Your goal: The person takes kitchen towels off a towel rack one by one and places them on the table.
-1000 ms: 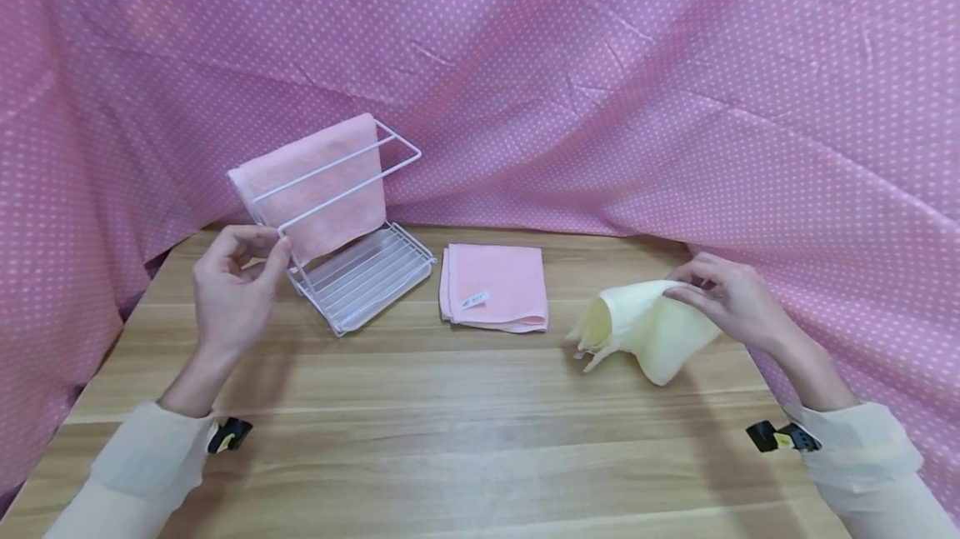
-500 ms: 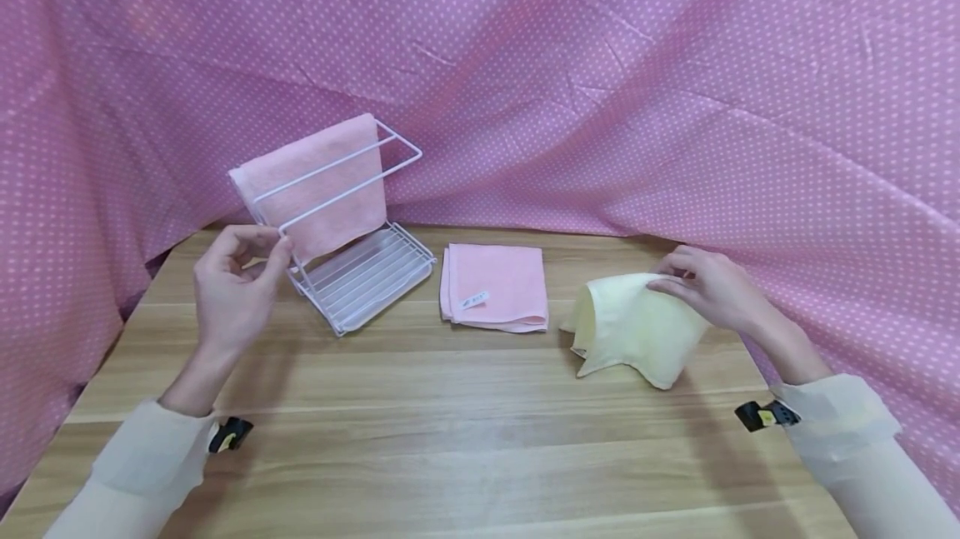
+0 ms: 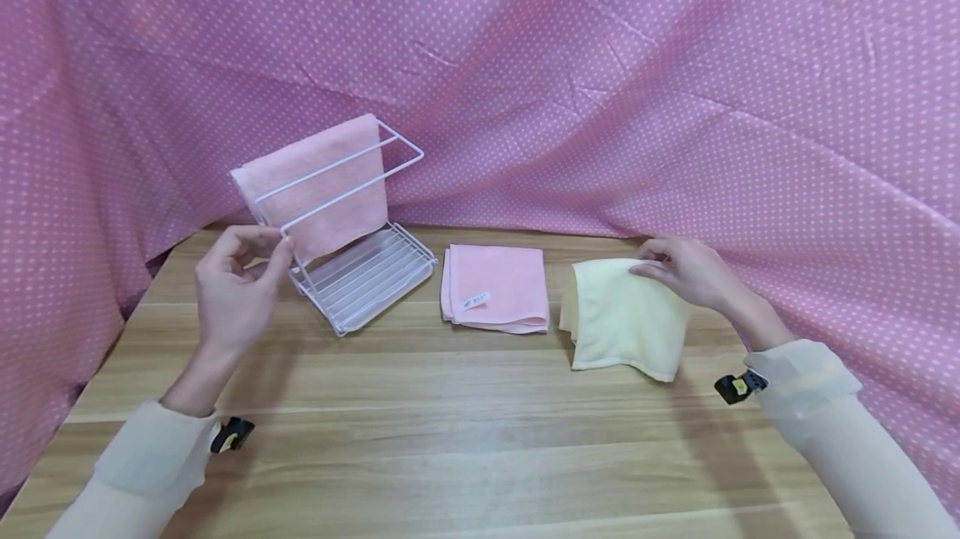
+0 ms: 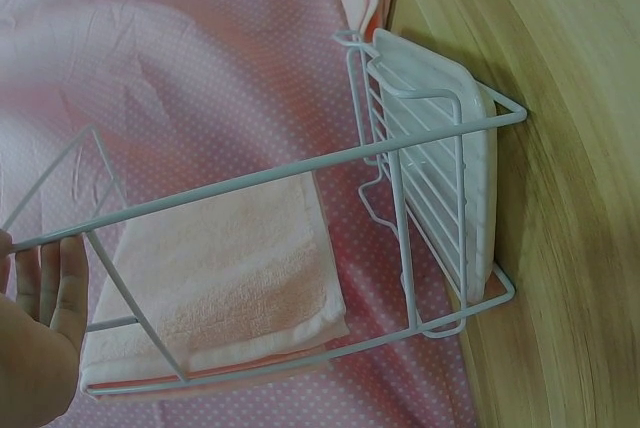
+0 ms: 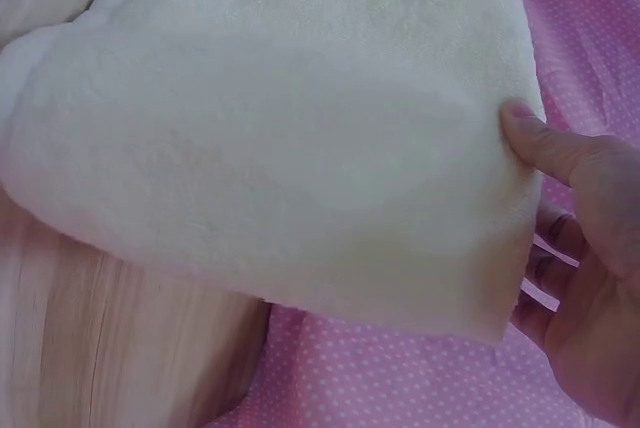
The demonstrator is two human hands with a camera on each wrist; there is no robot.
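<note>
A yellow towel (image 3: 628,324) is hanging from the right hand (image 3: 693,274), whose thumb and fingers are pinching its upper edge, presumably so the cloth falls flat; whether its lower hem is touching the wooden table (image 3: 480,439) is unclear. The left hand (image 3: 236,291) is pinching a front corner of the white wire rack (image 3: 352,192), probably steadying it. Just beside the yellow towel, a folded pink towel (image 3: 498,279) is lying with its label (image 3: 476,301) up. A draped pink towel (image 3: 318,192) is hanging over the rack's rear bar, above a plastic tray (image 3: 367,289). Counted, three towels are showing, one yellow and two pink, with one rack and one tray.
</note>
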